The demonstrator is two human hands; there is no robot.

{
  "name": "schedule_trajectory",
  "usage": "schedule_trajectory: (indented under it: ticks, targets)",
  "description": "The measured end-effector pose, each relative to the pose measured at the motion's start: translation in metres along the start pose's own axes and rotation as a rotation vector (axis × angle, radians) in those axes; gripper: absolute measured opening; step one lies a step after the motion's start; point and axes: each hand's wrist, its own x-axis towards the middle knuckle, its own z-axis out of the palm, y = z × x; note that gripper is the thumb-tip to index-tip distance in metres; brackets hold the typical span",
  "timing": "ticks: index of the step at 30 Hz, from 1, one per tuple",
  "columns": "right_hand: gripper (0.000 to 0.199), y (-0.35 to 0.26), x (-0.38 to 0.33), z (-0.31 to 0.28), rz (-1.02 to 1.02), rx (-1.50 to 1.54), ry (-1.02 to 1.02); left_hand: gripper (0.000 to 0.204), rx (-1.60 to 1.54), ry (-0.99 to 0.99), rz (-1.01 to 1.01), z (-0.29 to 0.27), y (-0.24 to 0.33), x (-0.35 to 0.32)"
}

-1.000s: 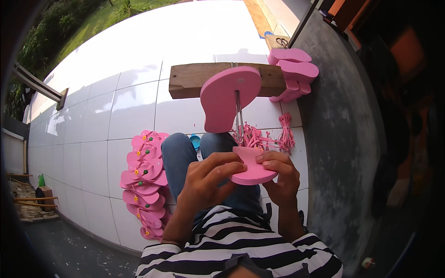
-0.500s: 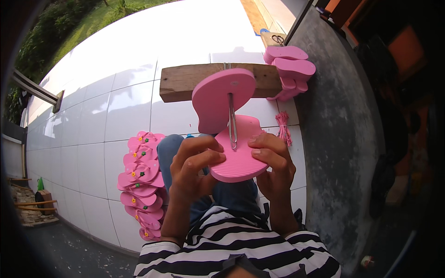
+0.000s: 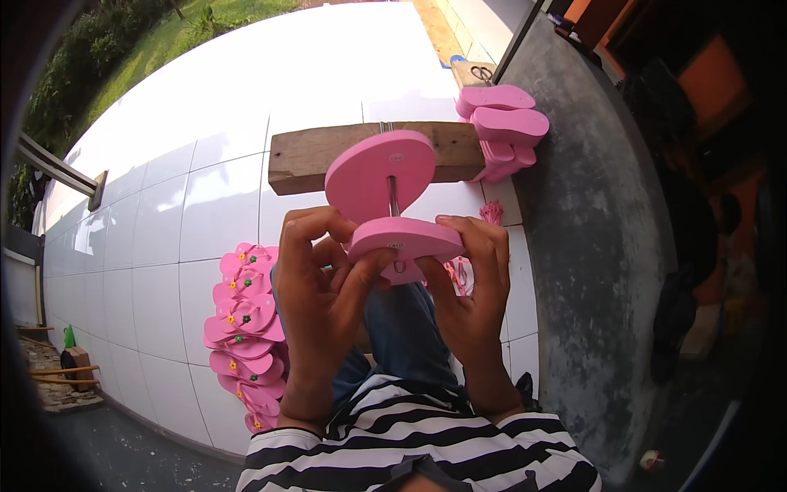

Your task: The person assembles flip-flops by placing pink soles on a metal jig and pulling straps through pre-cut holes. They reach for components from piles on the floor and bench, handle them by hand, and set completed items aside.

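Both hands (image 3: 402, 279) pinching pink sole (image 3: 406, 238); wooden plank (image 3: 311, 156) behind, metal rod (image 3: 393, 195) possibly.

Underside of the pink sole (image 3: 406, 238) hidden behind both thumbs. Metal spike (image 3: 393, 195) lost below that sole. Strap bundle (image 3: 457, 275) mostly covered by the right hand (image 3: 471, 287). Far scissors (image 3: 482, 74) too small.

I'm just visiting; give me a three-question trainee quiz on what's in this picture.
1. True or false: both hands grip the pink sole.
2. Where is the row of finished sandals? A) by the person's left B) on the plank C) on the grey wall
3. What runs upright between the held sole and the upper sole?

Key: 1 true: left hand and right hand hold it. 2 A. 3 a thin metal rod.
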Motion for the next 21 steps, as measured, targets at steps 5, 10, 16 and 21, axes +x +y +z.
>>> schedule_trajectory:
  ticks: [5,10,16,21]
  targets:
    - [0.043,0.025,0.023,0.037,0.09,-0.011,0.188,0.03,0.171,0.124,0.063,0.016,-0.029,0.04]
    - [0.045,0.036,0.019,0.048,0.087,0.104,0.373,0.03,0.269,0.187,0.197,0.017,-0.041,0.036]
    - [0.035,0.045,0.024,0.045,-0.306,-0.305,0.326,0.036,0.782,0.161,0.76,-0.009,-0.032,0.065]
    - [0.028,0.044,0.031,0.043,-0.44,-0.359,0.254,0.029,0.842,-0.065,0.732,-0.011,-0.039,0.083]
